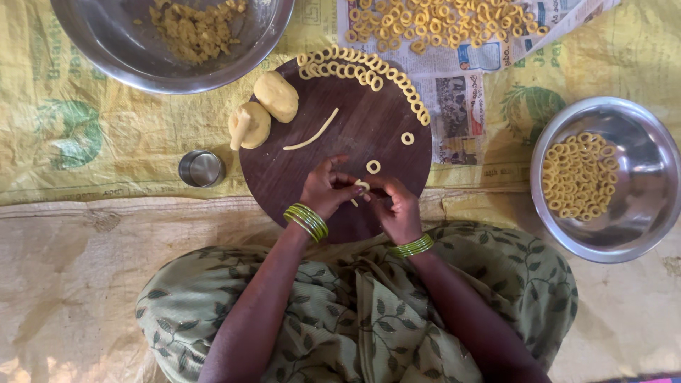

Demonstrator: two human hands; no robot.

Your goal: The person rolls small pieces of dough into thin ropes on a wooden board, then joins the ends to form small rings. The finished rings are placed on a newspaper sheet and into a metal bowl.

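A round dark wooden board [340, 152] lies on a yellow woven plastic sheet [85, 135] spread over the ground, with a paler, creased sheet [71, 276] nearer the person, who sits at six o'clock in green leaf-patterned cloth. Over the board's six o'clock edge the left hand [325, 190] and the right hand [397, 209] meet, fingertips of both pinched together on a small strip of pale dough [361, 186], so both are closed on it; green bangles ring each wrist. Just above the hands sits one dough ring [373, 167], another ring [407, 138] at three o'clock of the board. A rolled dough rope [313, 133] lies at the centre, two dough lumps [264, 110] at ten o'clock, and a row of rings [365, 74] curves along the rim from twelve to two. A small steel cup [201, 168] stands just off the board at nine o'clock. A large steel bowl [128, 50] with crumbly yellow mix is at eleven o'clock, newspaper [454, 78] covered with rings at one o'clock, and a steel bowl of rings [638, 184] at three o'clock.
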